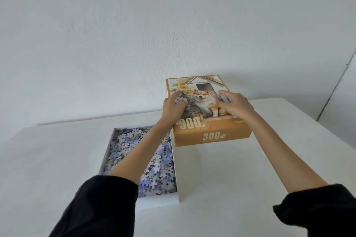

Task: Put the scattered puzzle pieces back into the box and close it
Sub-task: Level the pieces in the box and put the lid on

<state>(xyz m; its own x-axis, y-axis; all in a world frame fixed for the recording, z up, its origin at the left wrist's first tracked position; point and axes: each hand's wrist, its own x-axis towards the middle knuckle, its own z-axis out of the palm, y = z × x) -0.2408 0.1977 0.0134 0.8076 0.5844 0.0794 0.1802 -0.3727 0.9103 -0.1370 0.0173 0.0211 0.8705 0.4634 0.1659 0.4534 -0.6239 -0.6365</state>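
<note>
Nearest the camera, two black sleeves (100, 208) are seen, with bare forearms reaching forward over a white table (57, 159). Just beyond the left sleeve, the open white box (159, 203) is set on the table and is filled with puzzle pieces (161, 163), mostly blue and lilac, heaped close to its rim. The left forearm is stretched across the box, just above the pieces. Further back and to the right, beside the far right corner of the box, the orange lid (212, 136) is found, printed with a dog, flowers and "300". It is grasped at its left edge by the left hand (174, 108), with fingers and thumb curled onto the top. The right hand (234, 105) is laid on the top near the right edge, fingers spread and fairly straight, unclenched. Whether the lid is raised or resting on the table cannot be told. Behind everything, a plain white wall (173, 25) is seen. Several risks may be judged. Pieces could be swept out by the left forearm as the lid is brought across. The lid could slip, since only one hand appears wrapped round it. If it is lowered askew, a thin box wall could be caught and bent, and any piece standing above the rim could keep the lid from seating.
</note>
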